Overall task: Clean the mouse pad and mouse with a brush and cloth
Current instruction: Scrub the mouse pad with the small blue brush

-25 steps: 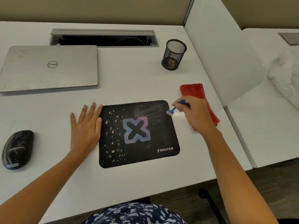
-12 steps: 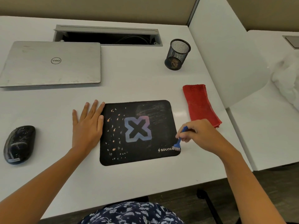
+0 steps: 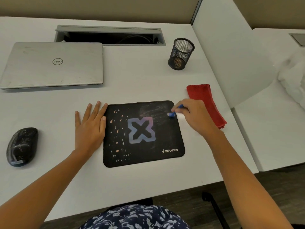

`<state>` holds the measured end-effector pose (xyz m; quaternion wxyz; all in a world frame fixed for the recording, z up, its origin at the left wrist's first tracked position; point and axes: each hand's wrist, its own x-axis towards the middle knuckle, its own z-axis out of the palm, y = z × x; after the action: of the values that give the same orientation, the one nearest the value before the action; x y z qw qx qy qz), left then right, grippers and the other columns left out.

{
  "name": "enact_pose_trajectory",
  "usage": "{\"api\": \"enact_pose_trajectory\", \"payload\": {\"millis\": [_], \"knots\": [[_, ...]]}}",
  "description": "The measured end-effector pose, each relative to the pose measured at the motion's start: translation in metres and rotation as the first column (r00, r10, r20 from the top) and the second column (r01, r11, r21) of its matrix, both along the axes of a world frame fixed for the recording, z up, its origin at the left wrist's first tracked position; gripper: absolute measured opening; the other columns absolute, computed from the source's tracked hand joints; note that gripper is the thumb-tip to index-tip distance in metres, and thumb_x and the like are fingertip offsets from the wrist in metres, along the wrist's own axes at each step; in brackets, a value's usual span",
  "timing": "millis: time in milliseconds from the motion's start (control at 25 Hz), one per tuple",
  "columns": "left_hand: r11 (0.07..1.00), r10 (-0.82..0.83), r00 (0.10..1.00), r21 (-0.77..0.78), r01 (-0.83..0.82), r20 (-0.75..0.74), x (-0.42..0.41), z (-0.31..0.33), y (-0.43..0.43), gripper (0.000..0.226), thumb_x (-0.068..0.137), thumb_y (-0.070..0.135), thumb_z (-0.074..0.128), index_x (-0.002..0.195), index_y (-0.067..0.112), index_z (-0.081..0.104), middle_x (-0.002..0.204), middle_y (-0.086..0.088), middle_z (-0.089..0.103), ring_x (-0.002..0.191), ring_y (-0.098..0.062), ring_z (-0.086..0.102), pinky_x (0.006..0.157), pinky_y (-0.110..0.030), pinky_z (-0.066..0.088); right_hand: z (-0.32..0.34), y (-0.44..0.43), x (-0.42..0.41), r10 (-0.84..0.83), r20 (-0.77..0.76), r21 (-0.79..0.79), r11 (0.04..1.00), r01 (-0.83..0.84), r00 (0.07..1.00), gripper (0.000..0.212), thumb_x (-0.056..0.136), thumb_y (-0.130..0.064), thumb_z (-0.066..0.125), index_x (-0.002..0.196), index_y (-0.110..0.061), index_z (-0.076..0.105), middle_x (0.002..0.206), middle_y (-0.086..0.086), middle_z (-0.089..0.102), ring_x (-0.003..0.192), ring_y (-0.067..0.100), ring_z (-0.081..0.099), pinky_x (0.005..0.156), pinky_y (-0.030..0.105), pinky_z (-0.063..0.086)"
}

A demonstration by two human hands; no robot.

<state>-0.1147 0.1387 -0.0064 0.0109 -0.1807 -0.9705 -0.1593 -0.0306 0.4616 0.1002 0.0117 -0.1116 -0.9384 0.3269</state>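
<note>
A black mouse pad [image 3: 143,146] with a blue-pink X print lies on the white desk, its upper right part streaked with pale dust. My right hand [image 3: 196,117] pinches a small blue brush [image 3: 172,114] whose bristle end touches the pad near its top right corner. My left hand [image 3: 90,128] lies flat on the desk, fingers straight, against the pad's left edge. A black mouse [image 3: 21,146], speckled with dust, sits at the far left. A folded red cloth [image 3: 206,103] lies right of the pad, partly behind my right hand.
A closed silver laptop [image 3: 52,65] lies at the back left. A black mesh pen cup [image 3: 180,53] stands at the back right. An open cable tray [image 3: 109,36] is set into the desk's rear. A white divider panel [image 3: 231,55] rises on the right.
My right hand swept the brush down the pad's right side to the bottom corner, then returned to the top right corner. My left hand stayed flat at the pad's left edge.
</note>
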Motion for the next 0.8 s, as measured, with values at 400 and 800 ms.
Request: {"api": "enact_pose_trajectory", "payload": {"millis": [400, 800], "knots": [[1.000, -0.003, 1.000, 0.017, 0.003, 0.003, 0.000, 0.000, 0.000, 0.055, 0.099, 0.046, 0.009, 0.152, 0.033, 0.018, 0.159, 0.003, 0.019, 0.148, -0.021, 0.008, 0.118, -0.049, -0.005, 0.004, -0.014, 0.018, -0.054, -0.102, -0.067, 0.997, 0.048, 0.993, 0.014, 0.090, -0.009, 0.062, 0.095, -0.012, 0.074, 0.092, -0.004, 0.070, 0.076, -0.006, 0.059, 0.073, 0.002, 0.040], [1.000, 0.003, 1.000, 0.022, -0.004, 0.014, 0.000, 0.000, 0.000, 0.055, 0.099, 0.045, 0.009, 0.152, 0.033, 0.018, 0.159, 0.003, 0.019, 0.148, -0.020, 0.007, 0.118, -0.052, -0.003, 0.002, -0.027, 0.026, 0.178, 0.209, 0.043, 0.981, -0.191, 0.962, 0.011, 0.088, -0.012, 0.062, 0.087, -0.015, 0.072, 0.088, 0.001, 0.069, 0.082, 0.014, 0.061, 0.077, 0.030, 0.048]]}}
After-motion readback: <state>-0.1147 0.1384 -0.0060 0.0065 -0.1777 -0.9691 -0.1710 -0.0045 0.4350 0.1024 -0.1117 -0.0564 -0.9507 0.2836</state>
